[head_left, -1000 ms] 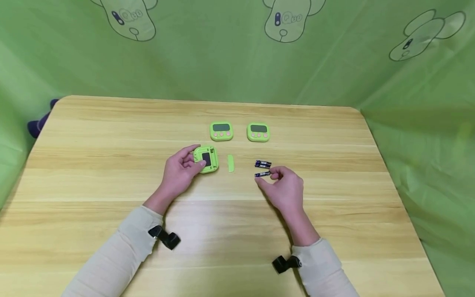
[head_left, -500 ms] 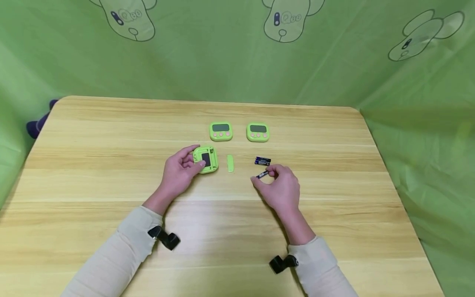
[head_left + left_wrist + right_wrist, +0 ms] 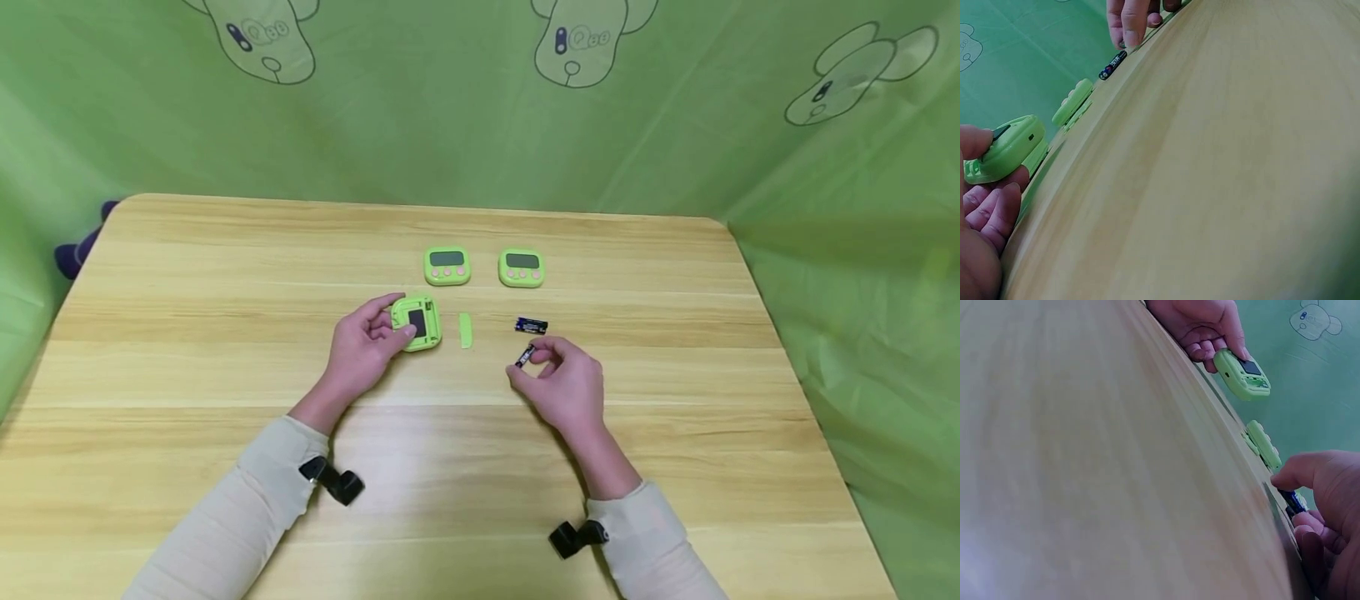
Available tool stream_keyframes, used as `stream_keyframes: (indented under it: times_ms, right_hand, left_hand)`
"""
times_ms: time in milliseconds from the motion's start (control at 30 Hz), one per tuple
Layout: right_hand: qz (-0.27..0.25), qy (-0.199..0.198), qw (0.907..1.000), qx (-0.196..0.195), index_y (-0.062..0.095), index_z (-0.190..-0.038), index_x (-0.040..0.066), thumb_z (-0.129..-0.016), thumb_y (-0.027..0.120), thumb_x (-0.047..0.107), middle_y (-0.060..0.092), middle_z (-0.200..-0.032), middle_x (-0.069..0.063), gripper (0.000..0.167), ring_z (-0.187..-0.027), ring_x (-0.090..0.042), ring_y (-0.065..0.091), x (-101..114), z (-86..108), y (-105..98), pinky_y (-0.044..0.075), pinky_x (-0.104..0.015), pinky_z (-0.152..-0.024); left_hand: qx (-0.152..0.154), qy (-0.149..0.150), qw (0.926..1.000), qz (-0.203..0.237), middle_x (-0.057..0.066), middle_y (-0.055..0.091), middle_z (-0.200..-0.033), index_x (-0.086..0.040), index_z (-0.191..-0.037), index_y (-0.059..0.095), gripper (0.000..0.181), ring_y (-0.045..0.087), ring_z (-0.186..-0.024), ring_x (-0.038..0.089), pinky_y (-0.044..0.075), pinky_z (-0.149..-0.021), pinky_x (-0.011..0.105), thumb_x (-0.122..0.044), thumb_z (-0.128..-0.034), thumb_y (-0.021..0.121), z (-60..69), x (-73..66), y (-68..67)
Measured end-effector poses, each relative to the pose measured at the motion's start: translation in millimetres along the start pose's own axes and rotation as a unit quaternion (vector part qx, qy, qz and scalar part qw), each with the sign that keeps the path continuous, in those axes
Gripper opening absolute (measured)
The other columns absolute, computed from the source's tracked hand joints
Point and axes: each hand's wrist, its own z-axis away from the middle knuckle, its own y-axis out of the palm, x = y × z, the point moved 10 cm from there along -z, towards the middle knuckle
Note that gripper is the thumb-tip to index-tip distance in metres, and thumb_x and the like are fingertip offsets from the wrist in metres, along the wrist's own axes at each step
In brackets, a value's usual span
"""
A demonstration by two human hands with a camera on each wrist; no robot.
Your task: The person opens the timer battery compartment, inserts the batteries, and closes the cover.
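Note:
My left hand [image 3: 358, 350] grips a green timer [image 3: 426, 327] by its left side, back facing up, its battery compartment uncovered along the right. The thumb lies on the dark square. Between thumb and fingers my right hand [image 3: 566, 382] pinches one dark battery [image 3: 525, 356], tilted in the head view. Just beyond that hand lie two more batteries [image 3: 532, 326], side by side. A narrow green cover [image 3: 466, 330] rests between the held timer and the batteries. In the right wrist view the open compartment of the timer [image 3: 1244, 378] shows.
Two green timers with grey screens and pink buttons, one [image 3: 447, 266] left and one [image 3: 521, 267] right, lie face up farther back on the wooden table [image 3: 450, 517]. Green printed cloth [image 3: 420, 125] hangs behind and beside the table. Something purple [image 3: 75, 252] shows past the left edge.
The pinched battery has come away from the other two and turned from nearly level to a steep slant. My right hand has shifted slightly left; my left hand stays in place.

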Motion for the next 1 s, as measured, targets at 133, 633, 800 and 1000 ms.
stream_keyframes:
  times_ms: [133, 633, 800, 1000]
  right_hand:
    - [-0.056, -0.035, 0.9978, 0.001, 0.074, -0.102, 0.005, -0.068, 0.091, 0.019, 0.069, -0.081, -0.001, 0.041, -0.062, -0.014, 0.058, 9, -0.4, 6, 0.048, -0.023, -0.054]
    - [-0.221, -0.204, 0.9534, 0.021, 0.067, -0.105, -0.014, -0.067, 0.086, -0.012, 0.066, -0.084, -0.025, 0.043, -0.061, -0.040, 0.059, 90, 2.4, 20, 0.051, -0.041, -0.047]
    - [-0.249, -0.237, 0.9382, 0.038, 0.065, -0.106, -0.015, -0.067, 0.083, -0.015, 0.065, -0.085, -0.026, 0.043, -0.061, -0.040, 0.057, 108, 2.0, 26, 0.050, -0.039, -0.046]
    - [-0.267, -0.257, 0.9268, 0.061, 0.065, -0.109, -0.015, -0.068, 0.083, -0.016, 0.065, -0.086, -0.027, 0.044, -0.062, -0.041, 0.058, 119, -1.1, 38, 0.049, -0.045, -0.045]
  left_hand:
    - [0.000, -0.003, 1.0000, 0.002, 0.012, 0.068, -0.088, -0.002, -0.136, 0.059, 0.049, 0.059, -0.071, 0.014, 0.050, -0.060, 0.019, -0.006, -0.0891, 0.074, 0.0, 0.3, -0.5]
    - [0.009, -0.015, 0.9998, 0.007, 0.019, 0.069, -0.090, 0.006, -0.136, 0.056, 0.049, 0.057, -0.067, 0.010, 0.049, -0.057, 0.017, 0.002, -0.0893, 0.072, -1.8, -3.3, 1.5]
    - [0.013, -0.015, 0.9998, -0.002, 0.021, 0.067, -0.088, 0.010, -0.135, 0.054, 0.050, 0.056, -0.065, 0.010, 0.049, -0.056, 0.017, 0.005, -0.0885, 0.071, -1.2, -7.8, 2.9]
    - [0.014, -0.009, 0.9998, 0.010, 0.018, 0.068, -0.087, 0.005, -0.135, 0.058, 0.050, 0.058, -0.066, 0.012, 0.050, -0.057, 0.018, 0.003, -0.0873, 0.073, -1.0, -3.0, 2.7]
